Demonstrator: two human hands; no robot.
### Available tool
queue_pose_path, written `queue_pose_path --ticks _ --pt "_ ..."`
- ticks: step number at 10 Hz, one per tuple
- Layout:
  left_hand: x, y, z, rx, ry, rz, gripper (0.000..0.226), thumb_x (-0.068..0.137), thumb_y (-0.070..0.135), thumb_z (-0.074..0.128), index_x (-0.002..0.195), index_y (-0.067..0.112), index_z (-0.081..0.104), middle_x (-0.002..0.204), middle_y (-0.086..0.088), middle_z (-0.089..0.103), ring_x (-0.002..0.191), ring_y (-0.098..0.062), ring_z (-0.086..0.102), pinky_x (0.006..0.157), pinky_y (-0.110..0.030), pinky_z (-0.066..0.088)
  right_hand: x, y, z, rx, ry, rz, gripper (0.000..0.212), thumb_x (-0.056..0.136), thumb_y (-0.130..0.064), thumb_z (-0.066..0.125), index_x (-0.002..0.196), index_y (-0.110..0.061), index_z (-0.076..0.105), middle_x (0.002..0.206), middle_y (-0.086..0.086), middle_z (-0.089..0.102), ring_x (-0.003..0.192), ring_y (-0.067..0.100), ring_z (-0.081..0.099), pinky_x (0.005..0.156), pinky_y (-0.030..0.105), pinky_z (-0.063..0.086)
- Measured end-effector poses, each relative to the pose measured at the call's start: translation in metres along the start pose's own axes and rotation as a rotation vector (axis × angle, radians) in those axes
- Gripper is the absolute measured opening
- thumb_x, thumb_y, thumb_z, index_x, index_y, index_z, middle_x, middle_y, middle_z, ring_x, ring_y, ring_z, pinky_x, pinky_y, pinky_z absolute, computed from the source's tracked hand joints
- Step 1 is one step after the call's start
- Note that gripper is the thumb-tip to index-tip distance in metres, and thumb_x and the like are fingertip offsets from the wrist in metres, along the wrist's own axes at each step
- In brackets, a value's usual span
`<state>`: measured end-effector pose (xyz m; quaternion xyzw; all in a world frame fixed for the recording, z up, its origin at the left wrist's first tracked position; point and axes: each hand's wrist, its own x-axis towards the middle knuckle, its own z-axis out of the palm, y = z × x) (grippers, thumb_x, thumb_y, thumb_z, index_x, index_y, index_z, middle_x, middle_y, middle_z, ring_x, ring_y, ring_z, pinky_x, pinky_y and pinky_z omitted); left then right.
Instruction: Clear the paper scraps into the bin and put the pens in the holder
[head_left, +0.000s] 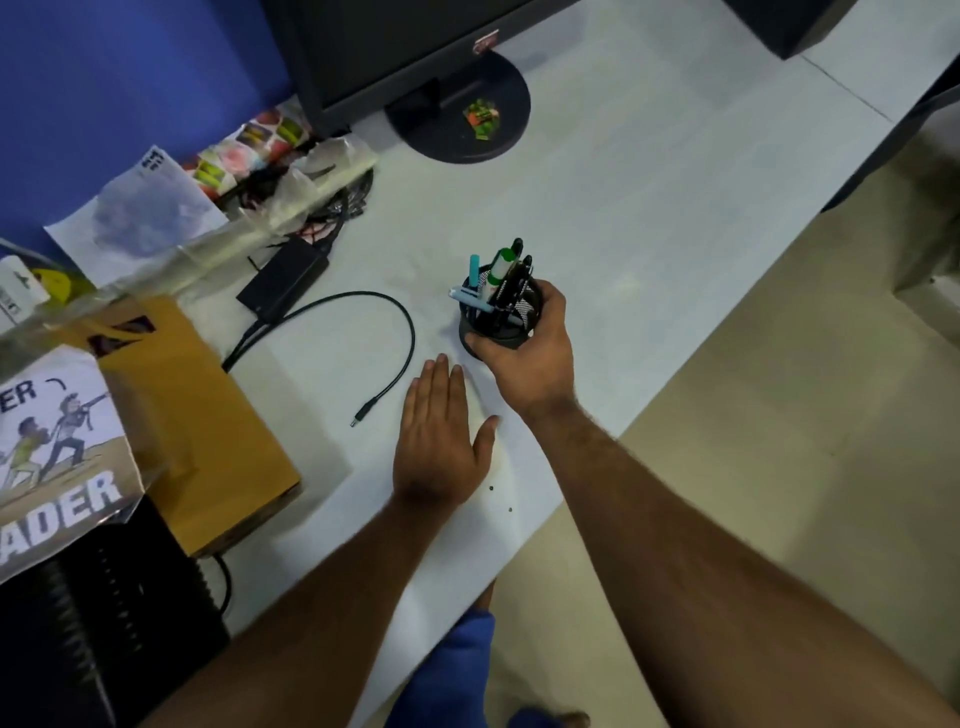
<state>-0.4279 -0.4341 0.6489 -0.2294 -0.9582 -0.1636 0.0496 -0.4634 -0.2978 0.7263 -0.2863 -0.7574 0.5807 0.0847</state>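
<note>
The right hand grips the black mesh holder from its near side, fingers and thumb curled round the wall. The holder stands on the white tabletop near the middle of the view, and the pens stick up out of it: a teal one, a green-and-white marker and several black ones, with one pale pen lying across the rim toward 9 o'clock.

The left hand lies flat on the tabletop at about 7 o'clock from the holder, fingers straight and together, holding nothing.

At 9 o'clock from the holder a black cable loops to a loose plug, leading from a black power adapter. At 12 o'clock a small green-and-orange scrap rests on the round monitor stand. A brown envelope lies at the far left.
</note>
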Motion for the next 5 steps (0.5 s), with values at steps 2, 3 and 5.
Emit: queue_pose_path --ticks 2,3,5 --pt "-0.001 0.002 -0.001 0.022 0.013 0.016 0.071 0.096 0.050 0.049 0.143 -0.003 0.043 0.150 -0.021 0.041 0.143 -0.033 0.036 0.116 -0.044 0.033 -0.002 0.000 -0.004 -0.052 -0.031 0.055 0.083 0.074 -0.036 0.086 0.140 -0.025 0.037 0.123 -0.016 0.060 0.111 0.003 0.060 0.094 0.011 0.048" --pt "0.002 0.001 -0.003 0.042 -0.061 -0.006 0.073 0.097 0.054 0.043 0.146 0.000 0.039 0.154 -0.019 0.035 0.146 -0.031 0.030 0.119 -0.042 0.028 -0.014 0.003 -0.015 -0.159 -0.073 0.189 0.108 0.074 -0.038 0.085 0.156 -0.022 0.016 0.150 0.002 0.046 0.135 0.021 0.047 0.109 0.031 0.043" --pt "-0.009 0.023 -0.016 -0.038 -0.012 -0.091 0.050 0.095 0.037 0.051 0.132 0.003 0.055 0.134 -0.018 0.057 0.127 -0.034 0.052 0.110 -0.042 0.040 -0.064 0.006 -0.069 -0.131 0.018 0.291 0.071 0.081 -0.034 0.078 0.142 -0.023 0.044 0.136 0.004 0.056 0.122 0.021 0.056 0.102 0.033 0.048"
